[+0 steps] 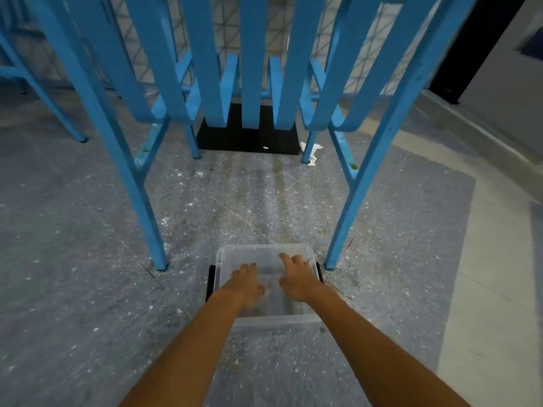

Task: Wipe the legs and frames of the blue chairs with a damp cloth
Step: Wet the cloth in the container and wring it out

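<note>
— Where are we?
— Both hands down in the clear plastic tub (pixel 266 251): left hand (pixel 246 282) and right hand (pixel 296 279) spread, gripping nothing we can see (no cloth visible).
— And the blue chair (pixel 97 113)?
— Straight ahead, legs running upright. The right rear leg (pixel 346 218) stands nearest our right hand; open floor (pixel 241 201) between the legs.

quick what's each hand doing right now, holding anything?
Left hand: open, fingers spread inside the clear plastic tub, holding nothing visible.
Right hand: open, also spread inside the tub, holding nothing visible. No cloth can be made out.
</note>
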